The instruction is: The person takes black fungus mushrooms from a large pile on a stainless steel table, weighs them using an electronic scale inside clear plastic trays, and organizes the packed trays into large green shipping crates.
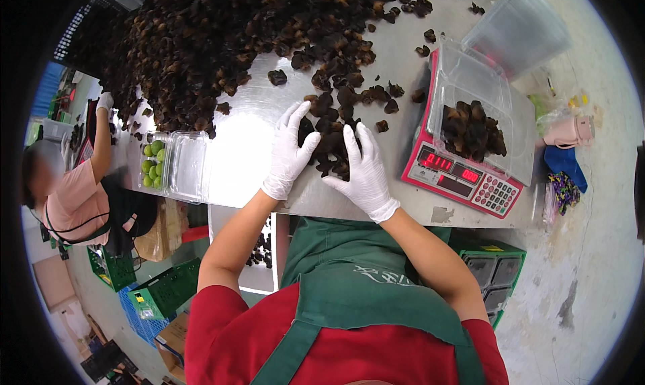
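Note:
My left hand [291,155], in a thin white glove, lies at the left side of a small heap of dark wood ear mushrooms [332,142]. Across that heap, my gloved right hand [367,176] reaches in from the lower right with its fingers spread. Both hands touch the heap's edges, and neither is closed around a piece; some mushrooms are partly hidden beneath the fingers. To the right, a red digital scale [463,181] with lit red figures bears an unlidded clear plastic clamshell box [514,118]. A clump of wood ears [472,129] sits inside it.
A large wood ear pile [201,37] covers the back of the metal table [242,158]. Left stands a clamshell box [189,166] beside green limes [153,166]. Stacked clear containers [519,29] and a pink tumbler [569,131] are right. A co-worker [75,198] works far left.

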`<state>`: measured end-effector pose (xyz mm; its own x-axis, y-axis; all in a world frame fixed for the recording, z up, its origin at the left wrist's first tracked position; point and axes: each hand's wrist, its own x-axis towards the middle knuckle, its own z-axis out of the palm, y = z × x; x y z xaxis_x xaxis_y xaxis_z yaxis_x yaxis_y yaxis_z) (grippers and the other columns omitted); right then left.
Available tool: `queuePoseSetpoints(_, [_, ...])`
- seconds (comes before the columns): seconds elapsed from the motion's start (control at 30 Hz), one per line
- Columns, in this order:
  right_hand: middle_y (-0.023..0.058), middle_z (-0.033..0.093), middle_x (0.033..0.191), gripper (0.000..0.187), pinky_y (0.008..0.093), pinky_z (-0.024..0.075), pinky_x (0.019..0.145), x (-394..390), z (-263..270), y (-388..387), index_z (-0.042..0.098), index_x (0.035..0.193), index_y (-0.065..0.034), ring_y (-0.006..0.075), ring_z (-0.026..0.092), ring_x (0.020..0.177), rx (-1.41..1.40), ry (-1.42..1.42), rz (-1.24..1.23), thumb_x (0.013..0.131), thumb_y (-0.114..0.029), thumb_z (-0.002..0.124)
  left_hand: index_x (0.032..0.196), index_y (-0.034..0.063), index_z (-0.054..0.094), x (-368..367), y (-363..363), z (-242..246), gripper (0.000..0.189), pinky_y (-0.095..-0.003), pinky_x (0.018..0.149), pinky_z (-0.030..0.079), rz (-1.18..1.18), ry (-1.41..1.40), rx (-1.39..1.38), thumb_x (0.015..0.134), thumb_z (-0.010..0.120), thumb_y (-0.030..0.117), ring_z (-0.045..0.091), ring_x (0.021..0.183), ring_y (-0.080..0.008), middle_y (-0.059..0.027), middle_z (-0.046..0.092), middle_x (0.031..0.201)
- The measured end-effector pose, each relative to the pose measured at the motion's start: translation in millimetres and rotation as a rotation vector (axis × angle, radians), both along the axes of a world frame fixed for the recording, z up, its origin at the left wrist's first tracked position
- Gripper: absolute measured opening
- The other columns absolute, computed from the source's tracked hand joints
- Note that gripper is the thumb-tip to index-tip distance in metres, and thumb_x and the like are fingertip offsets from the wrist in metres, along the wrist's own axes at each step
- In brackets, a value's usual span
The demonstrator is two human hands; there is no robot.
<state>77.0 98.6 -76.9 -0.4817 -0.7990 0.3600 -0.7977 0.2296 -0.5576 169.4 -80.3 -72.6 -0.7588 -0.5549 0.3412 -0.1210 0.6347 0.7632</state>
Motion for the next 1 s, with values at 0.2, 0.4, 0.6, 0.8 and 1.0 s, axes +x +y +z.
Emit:
queuePoseSetpoints(0.2, [0.0283,0.038,0.15,0.109,0.0503,0.041,0.11,-2.8,0.2,-23.1,0.031,0.156,-0.0035,0.0439,0.045,0.133,0.029,0.074,-0.04,0.069,-0.039,0.087,0.117,0.0046,0.07,-25.4,13.9,-16.2,0.028,-0.0454,0.103,0.045,-0.009,-0.012,0.021,0.095,0.063,0.021,0.06,0.116,-0.0371,-0.0182,0.068,0.12])
queuePoseSetpoints(0.4, [0.0167,0.056,0.115,0.067,0.0416,0.0539,0.081,-5.4,-7.0,-23.5,0.051,0.136,-0.0028,0.0338,0.06,0.094,-0.106,0.129,-0.039,0.077,-0.022,0.077,0.096,0.0007,0.071,-28.3,39.3,-19.5,0.02,-0.0357,0.072,0.051,0.223,0.089,0.241,0.103,0.059,0.015,0.062,0.075,-0.0237,-0.0138,0.068,0.085])
queuePoseSetpoints(0.6, [0.013,0.056,0.099,0.042,0.0383,0.0563,0.072,-9.9,25.0,-27.0,0.058,0.12,-0.0058,0.0303,0.06,0.09,-0.026,0.191,-0.075,0.08,-0.013,0.07,0.089,-0.001,0.07,-24.2,-5.5,-36.8,0.025,-0.0335,0.066,0.047,0.434,0.097,0.309,0.101,0.064,0.019,0.056,0.069,-0.0175,-0.0076,0.067,0.079])
queuePoseSetpoints(0.8, [0.0102,0.057,0.097,0.032,0.0364,0.0581,0.075,-27.5,58.2,-15.1,0.061,0.101,-0.0099,0.029,0.061,0.089,0.131,0.24,-0.015,0.076,-0.02,0.076,0.114,0.0026,0.071,-15.0,15.6,8.1,0.022,-0.0404,0.098,0.044,0.426,0.105,-0.193,0.1,0.063,0.017,0.058,0.111,-0.03,-0.0143,0.067,0.118])
queuePoseSetpoints(1.0, [0.0092,0.062,0.104,0.03,0.038,0.058,0.077,-94.8,178.5,53.6,0.065,0.105,-0.0131,0.0285,0.065,0.093,-0.087,0.353,-0.018,0.078,-0.019,0.075,0.123,0.0021,0.065,-11.8,65.4,54.0,0.025,-0.0394,0.11,0.039,0.272,0.2,-0.111,0.1,0.06,0.009,0.054,0.125,-0.0281,-0.0146,0.059,0.133])
